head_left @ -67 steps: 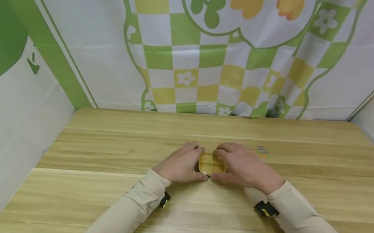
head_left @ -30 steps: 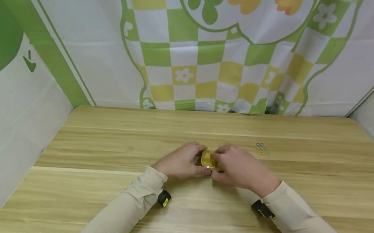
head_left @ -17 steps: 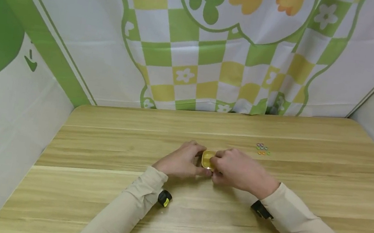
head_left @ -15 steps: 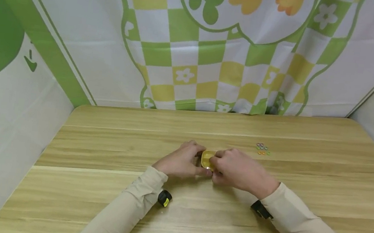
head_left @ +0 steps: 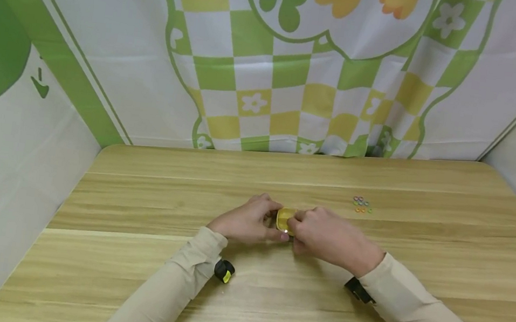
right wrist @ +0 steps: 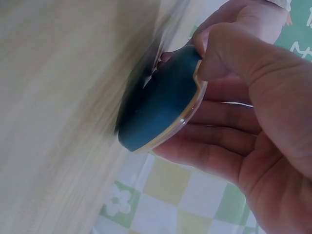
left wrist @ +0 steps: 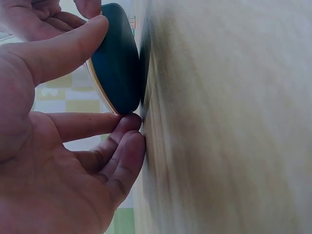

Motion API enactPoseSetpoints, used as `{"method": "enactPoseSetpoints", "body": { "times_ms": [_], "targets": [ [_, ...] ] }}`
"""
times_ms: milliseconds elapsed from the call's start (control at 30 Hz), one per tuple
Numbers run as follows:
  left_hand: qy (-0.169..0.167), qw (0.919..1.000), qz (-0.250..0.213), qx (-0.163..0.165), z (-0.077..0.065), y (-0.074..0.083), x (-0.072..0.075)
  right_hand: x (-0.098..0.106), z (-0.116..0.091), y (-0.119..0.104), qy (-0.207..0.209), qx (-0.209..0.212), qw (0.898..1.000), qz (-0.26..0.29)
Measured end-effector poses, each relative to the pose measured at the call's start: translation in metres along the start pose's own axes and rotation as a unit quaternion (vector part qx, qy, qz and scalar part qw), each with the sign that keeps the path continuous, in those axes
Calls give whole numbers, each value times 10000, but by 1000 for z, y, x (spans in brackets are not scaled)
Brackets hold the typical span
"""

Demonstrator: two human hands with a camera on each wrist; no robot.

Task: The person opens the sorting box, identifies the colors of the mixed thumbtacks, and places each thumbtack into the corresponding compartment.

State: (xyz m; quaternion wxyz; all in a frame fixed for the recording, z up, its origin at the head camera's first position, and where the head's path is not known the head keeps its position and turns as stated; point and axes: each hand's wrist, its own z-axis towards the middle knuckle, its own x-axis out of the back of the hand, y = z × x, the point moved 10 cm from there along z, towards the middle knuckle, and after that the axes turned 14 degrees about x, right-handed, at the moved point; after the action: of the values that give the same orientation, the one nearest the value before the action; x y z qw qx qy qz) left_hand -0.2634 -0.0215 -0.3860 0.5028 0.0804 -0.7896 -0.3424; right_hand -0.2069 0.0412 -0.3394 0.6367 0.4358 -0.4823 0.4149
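Note:
A small pill box [head_left: 283, 221] with a clear yellow top and dark teal base lies between my hands on the table; its right part is hidden by fingers. My left hand [head_left: 247, 222] holds its left side, thumb on the near edge and fingers at the far edge. My right hand [head_left: 333, 239] grips the right end with bent fingers. In the right wrist view, the thumb presses at a notch in the rim of the pill box [right wrist: 161, 107], with fingers along its clear top. The left wrist view shows the teal base [left wrist: 117, 63] tilted against the wood.
Several tiny coloured rings [head_left: 361, 203] lie grouped on the wooden table [head_left: 134, 286], beyond my right hand. A checkered green and yellow curtain [head_left: 253, 101] hangs behind the table's back edge. Fabric walls stand at left and right.
My right fingers have curled further over the right side of the pill box, covering compartments that showed earlier. The left hand stays at the left side. The rings have not moved.

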Motion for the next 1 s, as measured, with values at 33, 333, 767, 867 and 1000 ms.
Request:
{"method": "enactPoseSetpoints", "body": {
  "times_ms": [33, 333, 767, 867, 1000],
  "targets": [
    [-11, 10000, 7, -14, 0, 0, 0, 0, 0, -1, -48, 13, 10000, -50],
    [-77, 9996, 221, -163, 0, 0, -3, -1, 1, -4, -116, 70, 9996, -244],
    [-156, 9994, 272, -168, -2, 1, -3, 0, 1, -3, 146, 128, 9998, -79],
    [-166, 9993, 294, -183, -1, 1, -3, 1, 1, -3, 217, 130, 9996, -84],
    [-157, 9991, 329, -226, 0, 0, -4, 2, 2, -4, 271, 170, 9994, -134]
  ]
}}
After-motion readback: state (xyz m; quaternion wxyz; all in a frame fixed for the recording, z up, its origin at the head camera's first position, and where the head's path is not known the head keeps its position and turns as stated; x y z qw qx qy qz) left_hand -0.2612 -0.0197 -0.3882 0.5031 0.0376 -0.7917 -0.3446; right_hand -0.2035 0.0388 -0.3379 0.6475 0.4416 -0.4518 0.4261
